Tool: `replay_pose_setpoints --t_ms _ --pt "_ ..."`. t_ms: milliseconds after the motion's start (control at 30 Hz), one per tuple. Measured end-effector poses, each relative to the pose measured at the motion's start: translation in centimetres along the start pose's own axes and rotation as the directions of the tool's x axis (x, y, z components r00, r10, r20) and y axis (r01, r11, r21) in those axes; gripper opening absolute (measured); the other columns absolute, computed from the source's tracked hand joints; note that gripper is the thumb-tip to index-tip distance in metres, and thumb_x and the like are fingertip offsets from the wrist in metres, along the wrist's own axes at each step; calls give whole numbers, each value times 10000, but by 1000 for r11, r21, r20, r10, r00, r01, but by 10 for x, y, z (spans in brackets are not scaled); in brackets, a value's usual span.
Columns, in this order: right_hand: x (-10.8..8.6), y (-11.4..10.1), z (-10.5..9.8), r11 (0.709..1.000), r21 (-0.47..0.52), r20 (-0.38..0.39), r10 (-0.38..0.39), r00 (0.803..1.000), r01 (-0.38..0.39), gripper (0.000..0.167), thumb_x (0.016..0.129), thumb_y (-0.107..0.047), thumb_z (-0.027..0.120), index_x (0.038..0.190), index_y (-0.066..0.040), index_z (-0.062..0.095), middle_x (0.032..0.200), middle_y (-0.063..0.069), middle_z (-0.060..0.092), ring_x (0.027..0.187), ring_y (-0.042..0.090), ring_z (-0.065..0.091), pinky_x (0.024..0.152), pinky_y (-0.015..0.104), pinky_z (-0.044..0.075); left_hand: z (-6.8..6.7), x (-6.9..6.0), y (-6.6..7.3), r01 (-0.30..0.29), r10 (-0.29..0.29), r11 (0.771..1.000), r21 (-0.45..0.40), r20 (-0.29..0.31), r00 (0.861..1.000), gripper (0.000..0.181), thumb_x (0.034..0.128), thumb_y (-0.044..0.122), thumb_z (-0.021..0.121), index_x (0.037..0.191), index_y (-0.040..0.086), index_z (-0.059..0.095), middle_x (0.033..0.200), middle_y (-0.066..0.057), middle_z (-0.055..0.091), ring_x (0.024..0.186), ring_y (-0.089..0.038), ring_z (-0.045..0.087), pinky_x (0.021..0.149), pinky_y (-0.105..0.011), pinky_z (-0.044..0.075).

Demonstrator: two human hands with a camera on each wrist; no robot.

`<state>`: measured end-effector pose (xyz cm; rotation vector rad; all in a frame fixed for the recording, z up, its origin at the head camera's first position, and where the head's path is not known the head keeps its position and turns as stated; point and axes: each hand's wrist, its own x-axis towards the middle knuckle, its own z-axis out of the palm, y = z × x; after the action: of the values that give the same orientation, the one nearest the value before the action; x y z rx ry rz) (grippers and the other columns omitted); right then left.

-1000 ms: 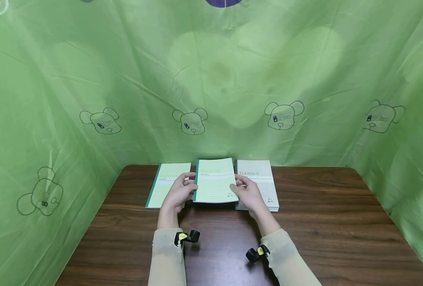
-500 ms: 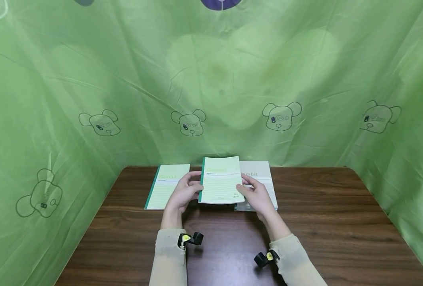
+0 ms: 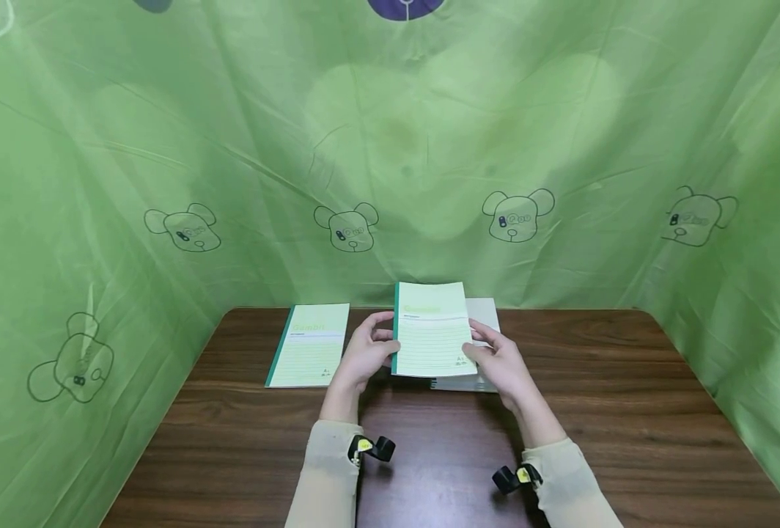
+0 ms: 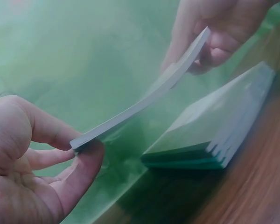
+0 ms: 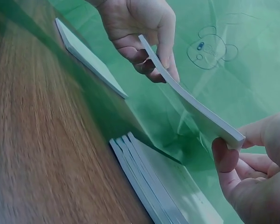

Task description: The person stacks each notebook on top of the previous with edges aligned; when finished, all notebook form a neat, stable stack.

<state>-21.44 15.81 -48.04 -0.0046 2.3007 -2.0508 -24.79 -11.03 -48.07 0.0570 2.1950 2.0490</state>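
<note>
A pale green notebook [image 3: 432, 337] with a dark green spine hangs in the air, bent slightly, between my two hands. My left hand [image 3: 366, 352] pinches its spine edge between thumb and fingers. The opposite edge is pinched by my right hand [image 3: 501, 361]. Below the raised notebook a stack of notebooks [image 5: 149, 186] lies on the table, partly covered by it in the head view. Another pale green notebook [image 3: 311, 348] lies flat to the left, apart from both hands.
The dark wooden table [image 3: 232, 440] reaches back to a green curtain [image 3: 429, 147] printed with bear heads, which also hangs along both sides. A small black camera [image 3: 382, 449] sits on the left wrist, another black camera [image 3: 505, 480] on the right.
Both hands have carried the held notebook to the right and a little up, from between the flat notebook and the stack to over the stack. The left notebook has stayed in place.
</note>
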Motion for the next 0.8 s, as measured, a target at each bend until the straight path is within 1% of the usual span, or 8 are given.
replay_pose_setpoints --t_ms 233,333,400,500,533,633,733,800 --pt "-2 6 -14 1000 -7 0 -7 1000 7 611 1081 -111 675 1647 -32 463 1558 260 545 1100 162 666 901 215 508 23 2 0 -20 20 1000 3 -53 998 656 915 -70 650 1547 90 574 1145 -180 681 809 -248 673 675 -345 563" --pt "-4 7 -21 1000 3 -12 -5 1000 5 594 1087 -99 664 1641 -22 465 1557 258 542 1121 168 659 920 199 503 33 2 -1 -27 27 1000 8 -81 996 626 907 -64 657 1515 76 602 1140 -170 682 806 -263 656 678 -346 541" --pt "-4 7 -24 1000 11 -17 -6 1000 6 585 1091 -90 654 1636 -6 461 1554 265 537 1150 166 651 930 186 502 38 1 -1 -33 33 999 9 -106 994 592 903 -60 668 1481 58 626 1134 -167 688 825 -258 667 691 -356 548" --pt "-4 7 -29 1000 22 -26 6 1000 -6 585 1096 -87 644 1638 7 445 1568 267 522 1258 226 611 956 162 487 47 2 -3 -55 52 998 -12 -140 989 526 905 -59 681 1423 28 657 1126 -170 706 847 -227 683 702 -338 563" --pt "-3 7 -30 1000 26 -31 8 999 -8 583 1098 -86 639 1638 11 442 1572 269 520 1280 226 594 964 153 481 50 3 -4 -64 60 998 -20 -150 987 507 907 -59 684 1407 21 665 1130 -170 715 853 -214 686 714 -339 572" --pt "-2 8 -36 999 44 -48 15 999 -13 573 1102 -85 633 1634 14 443 1576 272 522 1288 192 588 977 143 477 59 3 -7 -93 85 995 -35 -179 980 444 931 -53 699 1370 13 687 1158 -156 729 867 -201 689 724 -342 589" --pt "-1 10 -41 998 62 -63 -1 998 5 546 1104 -64 620 1616 31 457 1550 291 540 1184 77 625 979 147 489 67 3 -8 -115 108 993 -22 -196 975 408 964 -36 715 1366 39 706 1204 -131 730 871 -203 689 722 -355 597" --pt "0 11 -45 997 70 -69 -11 998 16 531 1105 -53 612 1607 41 465 1532 302 549 1138 40 643 982 151 494 72 3 -9 -124 121 992 -7 -200 972 402 980 -24 724 1372 63 716 1225 -114 730 854 -193 679 698 -337 589"
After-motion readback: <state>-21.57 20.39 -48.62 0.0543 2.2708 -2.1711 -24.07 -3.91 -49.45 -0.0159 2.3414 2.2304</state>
